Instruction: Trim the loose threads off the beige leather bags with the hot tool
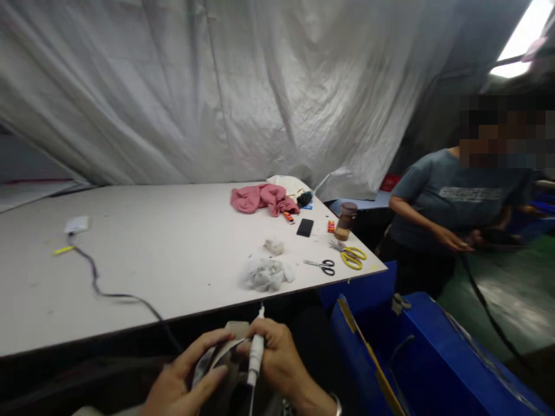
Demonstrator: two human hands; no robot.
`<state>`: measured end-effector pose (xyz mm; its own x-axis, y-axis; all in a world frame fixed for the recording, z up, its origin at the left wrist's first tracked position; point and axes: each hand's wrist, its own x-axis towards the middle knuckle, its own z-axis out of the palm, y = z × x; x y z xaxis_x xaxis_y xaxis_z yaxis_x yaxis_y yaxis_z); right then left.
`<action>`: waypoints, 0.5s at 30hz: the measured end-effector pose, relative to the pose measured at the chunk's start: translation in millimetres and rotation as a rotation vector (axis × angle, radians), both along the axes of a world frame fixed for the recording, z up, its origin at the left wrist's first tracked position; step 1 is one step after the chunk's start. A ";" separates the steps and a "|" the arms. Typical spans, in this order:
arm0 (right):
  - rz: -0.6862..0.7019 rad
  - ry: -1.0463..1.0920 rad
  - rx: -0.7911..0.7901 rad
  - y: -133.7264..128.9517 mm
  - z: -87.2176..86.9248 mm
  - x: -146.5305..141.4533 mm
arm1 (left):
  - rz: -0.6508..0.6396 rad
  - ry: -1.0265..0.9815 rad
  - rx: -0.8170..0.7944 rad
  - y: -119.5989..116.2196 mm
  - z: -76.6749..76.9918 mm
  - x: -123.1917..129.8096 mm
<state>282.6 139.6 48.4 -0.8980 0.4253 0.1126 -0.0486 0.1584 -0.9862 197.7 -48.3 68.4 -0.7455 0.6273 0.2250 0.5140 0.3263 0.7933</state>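
My right hand (280, 352) is closed around a white pen-shaped tool (256, 355), its thin tip pointing up and away from me. A thin line, perhaps a cord, trails from the tool's lower end. My left hand (180, 372) grips a greyish-beige piece (223, 353) with a pale curved edge between thumb and fingers; what kind of item it is I cannot make out. The fingers of my right hand also meet this piece near its top. Both hands are in front of the white table's (165, 260) near edge.
Crumpled plastic (266, 274), black-handled scissors (323, 267) and yellow-handled scissors (352, 254) lie on the table. Behind them are a black phone (304, 227), a brown jar (346, 221) and a pink cloth (262, 199). A blue bin (451, 352) stands at right, near another person (451, 202).
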 end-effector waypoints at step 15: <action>-0.103 -0.131 -0.042 28.8 -31.0 4.3 | 0.689 0.538 0.280 -50.0 -5.8 64.2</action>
<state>286.9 168.4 17.5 -0.8553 0.5177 -0.0225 0.0955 0.1149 -0.9888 261.9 -98.3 62.6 -0.6852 -0.0466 0.7268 0.6000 0.5295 0.5996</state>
